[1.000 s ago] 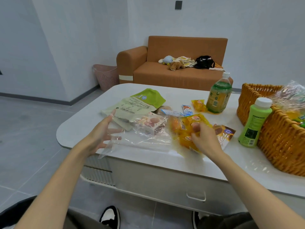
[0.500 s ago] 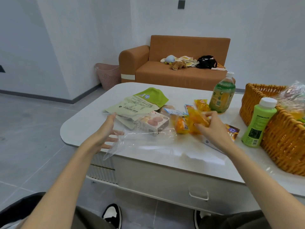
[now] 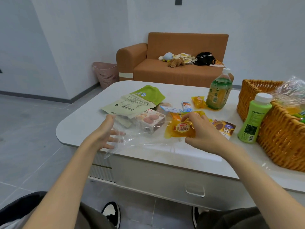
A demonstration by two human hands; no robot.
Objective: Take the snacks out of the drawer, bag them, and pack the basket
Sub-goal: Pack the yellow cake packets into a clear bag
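My left hand [image 3: 105, 134] is spread at the mouth of a clear plastic bag [image 3: 140, 139] lying on the white table [image 3: 82, 126], with the film draped over its straight fingers. My right hand [image 3: 202, 129] pinches a yellow soft-bread packet [image 3: 179, 130] just right of the bag. A boxed cake snack [image 3: 149, 120] lies under the bag's film. Beyond it sit a green pouch [image 3: 138, 101], small blue sachets [image 3: 186, 106], another yellow packet [image 3: 198, 101] and a brown snack pack [image 3: 225, 128]. The wicker basket [image 3: 279, 134] at right holds a filled clear bag [image 3: 290, 95].
A green tea bottle [image 3: 218, 91] stands at the back of the table and a light green bottle [image 3: 253, 118] stands against the basket. A shut drawer with a clear handle [image 3: 194, 190] is in the table's front. An orange sofa [image 3: 173, 63] and a pink bin [image 3: 107, 74] are behind.
My right hand reached back to the pile of yellow packets, then came forward and down with one packet in its fingers. My left hand stayed at the bag's mouth.
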